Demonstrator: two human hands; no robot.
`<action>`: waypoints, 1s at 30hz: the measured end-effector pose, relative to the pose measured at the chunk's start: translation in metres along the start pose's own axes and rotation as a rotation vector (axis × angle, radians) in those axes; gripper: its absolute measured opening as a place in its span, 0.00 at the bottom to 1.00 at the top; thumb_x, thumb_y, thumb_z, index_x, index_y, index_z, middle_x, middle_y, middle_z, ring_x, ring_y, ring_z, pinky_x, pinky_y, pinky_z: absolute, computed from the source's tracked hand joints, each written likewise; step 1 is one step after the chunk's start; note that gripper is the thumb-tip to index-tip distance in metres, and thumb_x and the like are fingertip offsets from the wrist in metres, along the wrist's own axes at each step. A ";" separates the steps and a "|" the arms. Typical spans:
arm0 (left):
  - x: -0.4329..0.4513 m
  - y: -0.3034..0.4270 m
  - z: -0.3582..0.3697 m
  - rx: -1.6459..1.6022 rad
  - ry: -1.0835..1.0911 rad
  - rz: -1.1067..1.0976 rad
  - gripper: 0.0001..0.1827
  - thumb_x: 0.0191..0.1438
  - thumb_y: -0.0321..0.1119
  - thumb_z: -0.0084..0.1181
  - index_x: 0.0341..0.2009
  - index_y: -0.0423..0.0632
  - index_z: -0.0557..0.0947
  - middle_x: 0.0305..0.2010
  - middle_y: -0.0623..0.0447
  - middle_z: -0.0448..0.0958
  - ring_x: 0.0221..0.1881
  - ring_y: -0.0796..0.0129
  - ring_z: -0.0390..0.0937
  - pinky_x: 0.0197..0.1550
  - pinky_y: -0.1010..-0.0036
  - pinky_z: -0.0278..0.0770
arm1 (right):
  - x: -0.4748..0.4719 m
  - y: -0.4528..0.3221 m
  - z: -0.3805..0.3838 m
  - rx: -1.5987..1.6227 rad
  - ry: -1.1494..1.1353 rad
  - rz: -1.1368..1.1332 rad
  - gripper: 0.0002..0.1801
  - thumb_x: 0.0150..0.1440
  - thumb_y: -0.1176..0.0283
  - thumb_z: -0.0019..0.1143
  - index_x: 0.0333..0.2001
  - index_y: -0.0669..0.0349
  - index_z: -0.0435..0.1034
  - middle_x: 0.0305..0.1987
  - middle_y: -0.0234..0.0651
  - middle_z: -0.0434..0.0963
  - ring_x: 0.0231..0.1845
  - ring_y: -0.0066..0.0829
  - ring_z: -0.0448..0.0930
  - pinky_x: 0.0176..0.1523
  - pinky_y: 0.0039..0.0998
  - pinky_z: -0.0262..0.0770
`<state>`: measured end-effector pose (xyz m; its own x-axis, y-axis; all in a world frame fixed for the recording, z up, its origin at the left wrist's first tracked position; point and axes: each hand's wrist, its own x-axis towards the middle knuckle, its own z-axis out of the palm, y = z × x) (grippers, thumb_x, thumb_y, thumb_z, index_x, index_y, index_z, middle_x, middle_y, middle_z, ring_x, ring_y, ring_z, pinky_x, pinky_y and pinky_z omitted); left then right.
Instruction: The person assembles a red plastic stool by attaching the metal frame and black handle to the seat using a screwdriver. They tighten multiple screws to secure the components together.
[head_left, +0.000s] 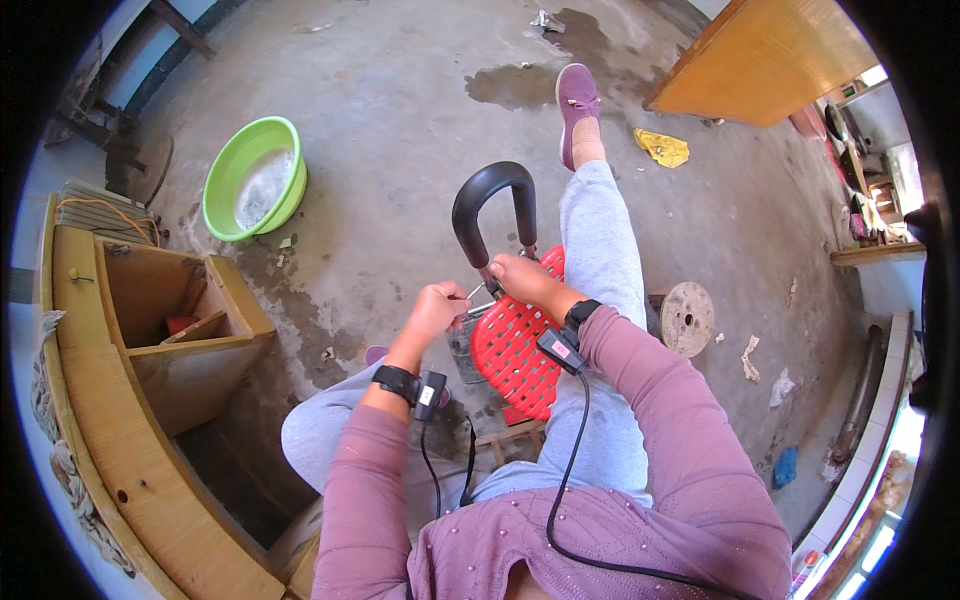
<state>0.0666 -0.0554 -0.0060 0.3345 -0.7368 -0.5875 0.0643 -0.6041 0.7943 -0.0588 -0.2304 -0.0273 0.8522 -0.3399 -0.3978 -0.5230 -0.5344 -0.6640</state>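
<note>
A red plastic seat (517, 345) with a woven pattern of holes lies tilted against my right thigh. From its far end rises a U-shaped bar (480, 187) covered in black padding. My left hand (439, 307) pinches a thin metal rod-like tool (475, 291), whose tip points at the joint below the bar's left leg. At that same joint, my right hand (521, 277) is closed around the lower end of the bar, thumb against the padding. The fingers partly hide the joint and its fastener. A metal tube (481, 308) runs beside the seat's edge.
To the left stand a green basin (292, 202) and a yellow wooden cabinet (135, 420) with an open compartment. A wooden spool (686, 320) sits right of my leg. Yellow wrapper (661, 148) and wet patches mark the concrete floor. Cables hang from both wrist devices.
</note>
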 end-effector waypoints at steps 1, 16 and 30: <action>0.003 -0.002 -0.008 -0.157 -0.098 -0.040 0.03 0.52 0.28 0.58 0.31 0.45 0.77 0.23 0.53 0.76 0.19 0.73 0.73 0.21 0.76 0.70 | 0.000 0.000 0.000 0.013 -0.005 0.025 0.16 0.64 0.62 0.33 0.38 0.61 0.68 0.38 0.49 0.75 0.43 0.51 0.75 0.47 0.45 0.69; -0.059 0.003 0.015 -0.162 -0.045 -0.166 0.09 0.59 0.33 0.50 0.28 0.43 0.76 0.23 0.55 0.76 0.22 0.77 0.71 0.22 0.82 0.67 | -0.001 -0.002 -0.003 -0.021 0.026 -0.082 0.18 0.64 0.60 0.33 0.36 0.62 0.68 0.39 0.51 0.76 0.43 0.54 0.75 0.47 0.49 0.68; -0.148 -0.020 0.010 0.761 0.156 0.168 0.08 0.54 0.36 0.51 0.36 0.47 0.76 0.34 0.41 0.76 0.39 0.47 0.76 0.39 0.57 0.73 | 0.013 0.014 0.002 -0.015 0.021 -0.202 0.18 0.62 0.61 0.34 0.34 0.63 0.69 0.36 0.51 0.75 0.42 0.54 0.75 0.46 0.47 0.67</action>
<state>0.0061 0.0628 0.0635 0.4143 -0.8197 -0.3955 -0.6403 -0.5713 0.5134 -0.0552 -0.2409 -0.0427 0.9396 -0.2403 -0.2436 -0.3413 -0.6048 -0.7196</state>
